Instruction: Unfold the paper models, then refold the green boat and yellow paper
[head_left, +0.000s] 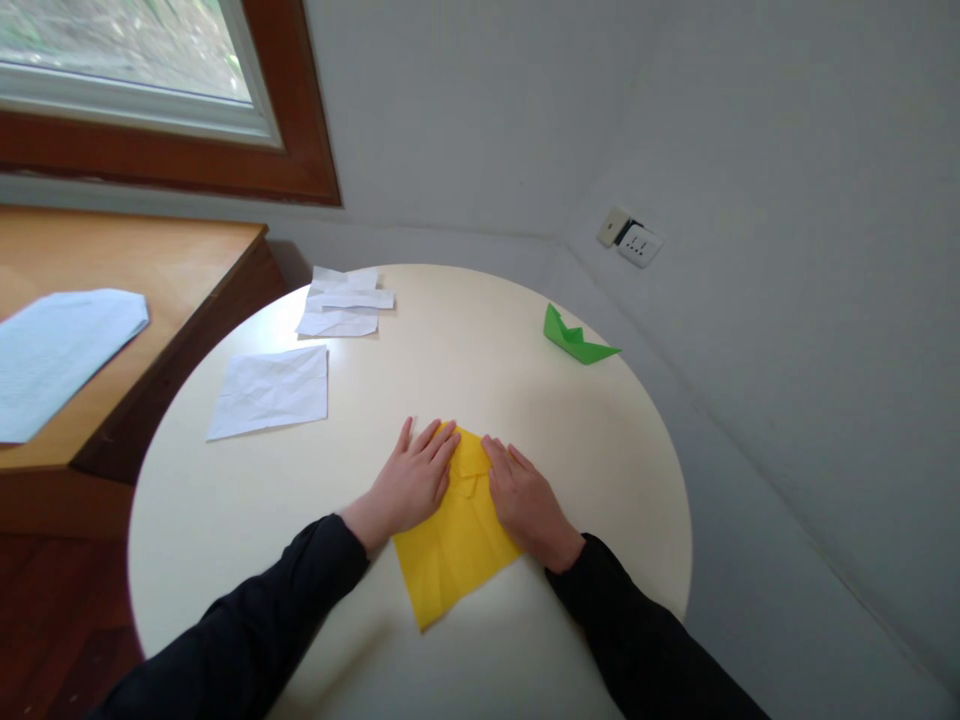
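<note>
Left hand (411,483) and right hand (526,502) lie flat, fingers spread, at frame centre. Both press the folded yellow paper sheet (456,535) onto the round cream counter (615,460); neither grip pinches it.

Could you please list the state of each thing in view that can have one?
yellow paper: partly folded, flat under both hands
left hand: open, pressing paper
right hand: open, pressing paper
green paper boat: folded, standing
white sheet: creased, flat
paper scraps: stacked loosely

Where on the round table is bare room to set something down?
Bare: between the crumpled white sheet and green paper boat; the round cream table's near-left edge. Crowded: left hand and right hand pressing the yellow paper.
</note>
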